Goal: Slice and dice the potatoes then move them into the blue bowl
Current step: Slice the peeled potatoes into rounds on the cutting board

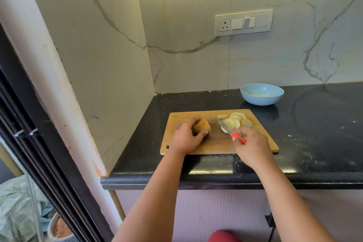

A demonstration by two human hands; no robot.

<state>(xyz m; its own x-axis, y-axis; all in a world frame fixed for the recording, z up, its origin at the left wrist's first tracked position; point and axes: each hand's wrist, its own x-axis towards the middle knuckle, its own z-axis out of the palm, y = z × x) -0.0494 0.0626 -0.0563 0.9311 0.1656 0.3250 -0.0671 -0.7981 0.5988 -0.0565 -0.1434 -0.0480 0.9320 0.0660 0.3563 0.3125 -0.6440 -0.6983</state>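
Reaching forward from 6 o'clock, two bare forearms extend over the black countertop [314, 127] onto the wooden cutting board [196, 148]. Left hand [185, 136], at 9 o'clock on the board, has fingers and thumb curled round an unpeeled potato [201, 126], pinning it to the wood. Right hand [250, 143], at 4 o'clock on the board, clasps the red handle of a knife [225, 128]; the blade runs toward 11 o'clock, its tip lying between the potato and the slices. Potato slices [234, 121], pale and round, lie overlapped in a loose pile at 1 o'clock on the board, just beside the blade. Beyond the board's far right corner, apart from it, the blue bowl [262, 94] stands upright on the counter near the marble wall. Higher on that wall, a switch panel [244, 22] is mounted.
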